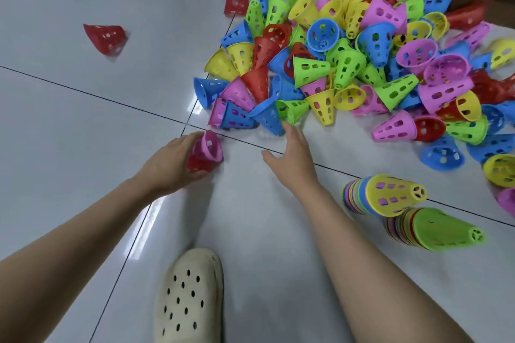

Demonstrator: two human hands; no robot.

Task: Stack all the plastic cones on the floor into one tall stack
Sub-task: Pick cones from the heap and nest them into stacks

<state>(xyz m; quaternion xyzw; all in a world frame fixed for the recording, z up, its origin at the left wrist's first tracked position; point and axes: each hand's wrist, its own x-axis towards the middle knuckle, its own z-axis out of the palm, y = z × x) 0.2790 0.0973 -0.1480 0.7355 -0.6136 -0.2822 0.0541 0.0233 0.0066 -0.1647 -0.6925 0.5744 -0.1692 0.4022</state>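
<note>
So far, two short stacks point(381, 199) lie on the floor point(83, 120). My left hand point(170, 167) holds two cones point(204, 152). My right hand point(292, 153), fingers wide, reaches for the big pile point(348, 64) left.

Red, blue, green, yellow and pink perforated cones point(348, 64) lie heaped on pale grey glossy floor tiles point(83, 120) with dark grout lines; a cream holed clog point(189, 295) sits below.

The pile point(348, 64) lies on the floor point(83, 120), far right. 1 cone point(106, 37) lies apart, far left. 2 stacks point(412, 211) (on their sides) lie nearer, right. A shoe point(189, 295) stands nearest, centre.
</note>
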